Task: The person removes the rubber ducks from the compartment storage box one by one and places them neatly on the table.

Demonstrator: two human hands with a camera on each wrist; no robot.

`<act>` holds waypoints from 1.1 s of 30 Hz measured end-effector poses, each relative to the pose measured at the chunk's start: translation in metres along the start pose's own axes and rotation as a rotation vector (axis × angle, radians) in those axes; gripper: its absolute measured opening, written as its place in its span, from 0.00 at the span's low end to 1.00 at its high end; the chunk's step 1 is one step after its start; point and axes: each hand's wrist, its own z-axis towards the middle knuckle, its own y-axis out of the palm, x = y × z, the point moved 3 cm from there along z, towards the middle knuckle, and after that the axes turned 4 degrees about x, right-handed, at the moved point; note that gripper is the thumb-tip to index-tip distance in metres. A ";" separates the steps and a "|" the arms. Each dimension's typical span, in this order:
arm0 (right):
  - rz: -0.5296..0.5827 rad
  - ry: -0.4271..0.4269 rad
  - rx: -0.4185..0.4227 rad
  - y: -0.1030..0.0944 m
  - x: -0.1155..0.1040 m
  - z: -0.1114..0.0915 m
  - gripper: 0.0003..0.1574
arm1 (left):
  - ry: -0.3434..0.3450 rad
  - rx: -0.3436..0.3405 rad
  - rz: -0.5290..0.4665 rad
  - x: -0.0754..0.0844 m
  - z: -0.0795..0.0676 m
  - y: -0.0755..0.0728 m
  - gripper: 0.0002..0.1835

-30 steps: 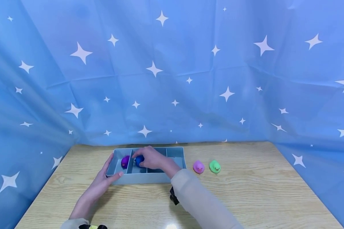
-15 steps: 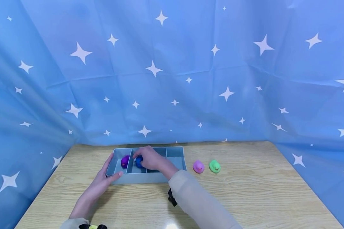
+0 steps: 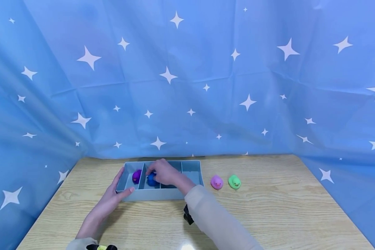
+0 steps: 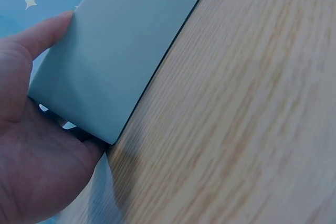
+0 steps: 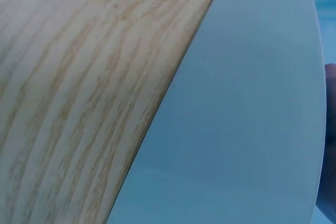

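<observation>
A grey-blue divided box [image 3: 153,196] lies on the wooden table. My left hand [image 3: 109,201] grips its left end, thumb over the front rim and fingers along the left side; the left wrist view shows the thumb [image 4: 50,32] on the box's edge. A purple rubber duck [image 3: 136,176] sits in the leftmost compartment. In the compartment beside it lies a blue duck-like toy [image 3: 151,180], with my right hand [image 3: 165,173] over it, loosely bent fingers right at its top. The right wrist view shows mostly the box's outer wall [image 5: 236,103]; the hand's inner side is hidden.
A pink rubber duck [image 3: 217,182] and a green one [image 3: 234,181] stand on the table to the right of the box. The box's rightmost compartment [image 3: 192,175] is partly behind my right forearm. A blue star-patterned cloth [image 3: 187,86] hangs behind the table.
The blue toy has dropped slightly lower in its compartment and shows more below my right fingers, which have barely moved. My left hand stays on the box.
</observation>
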 end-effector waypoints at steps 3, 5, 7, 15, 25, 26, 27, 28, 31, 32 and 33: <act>0.059 0.008 -0.009 -0.003 0.003 -0.001 0.17 | -0.001 0.000 -0.002 0.000 0.000 0.000 0.56; 0.094 0.012 -0.012 -0.005 0.005 -0.002 0.17 | -0.004 0.000 0.000 0.000 0.000 0.000 0.56; 0.114 0.006 -0.010 -0.007 0.006 -0.004 0.17 | -0.006 -0.002 0.002 -0.001 0.000 0.001 0.56; 0.185 -0.006 0.014 -0.015 0.003 -0.009 0.16 | -0.012 0.001 0.010 0.000 0.000 0.000 0.55; 0.227 -0.036 0.026 -0.034 -0.020 -0.016 0.16 | 0.012 -0.015 0.006 -0.004 0.000 -0.002 0.54; 0.224 -0.040 0.023 -0.037 -0.022 -0.017 0.16 | 0.015 -0.017 0.007 -0.004 0.000 -0.002 0.54; 0.222 -0.047 0.021 -0.039 -0.023 -0.017 0.16 | 0.017 -0.019 0.008 -0.004 0.001 -0.002 0.54; 0.220 -0.054 0.020 -0.041 -0.025 -0.018 0.16 | 0.017 -0.020 0.009 -0.004 0.001 -0.002 0.54; 0.203 -0.089 0.016 -0.049 -0.028 -0.022 0.17 | 0.014 -0.021 0.008 -0.003 0.000 -0.002 0.54; 0.197 -0.100 0.015 -0.052 -0.029 -0.023 0.17 | 0.013 -0.020 0.010 -0.002 0.000 -0.002 0.54; 0.191 -0.116 0.015 -0.055 -0.029 -0.026 0.17 | 0.012 -0.018 0.011 -0.002 0.000 -0.002 0.54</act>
